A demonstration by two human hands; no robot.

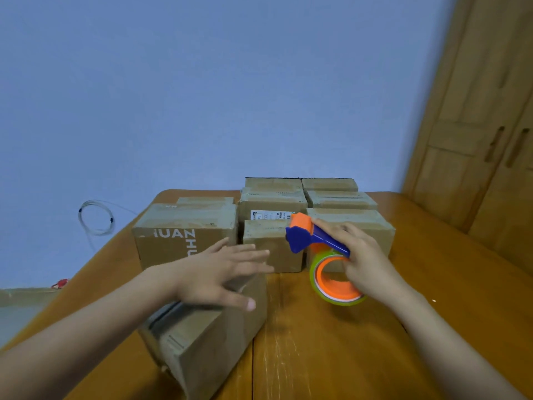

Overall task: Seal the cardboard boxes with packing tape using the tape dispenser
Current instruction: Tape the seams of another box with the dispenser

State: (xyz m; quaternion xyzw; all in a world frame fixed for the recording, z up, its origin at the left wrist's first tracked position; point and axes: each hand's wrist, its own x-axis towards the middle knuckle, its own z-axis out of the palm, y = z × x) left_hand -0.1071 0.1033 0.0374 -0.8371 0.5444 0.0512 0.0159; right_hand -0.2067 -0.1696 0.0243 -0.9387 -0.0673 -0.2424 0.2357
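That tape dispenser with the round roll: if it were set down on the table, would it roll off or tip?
The tape dispenser probably would not roll far: its blue handle juts sideways from the tape roll. It looks light, held in the right hand alone.

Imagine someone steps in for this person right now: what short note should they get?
Left hand: open, fingers straight, over the nearest box.
Right hand: grips the tape dispenser, held above the table, roll hanging below.
Stacked boxes at the back show tape on top, so they look sealed.
Left: the nearest box; whether its seam is taped cannot be told from here.
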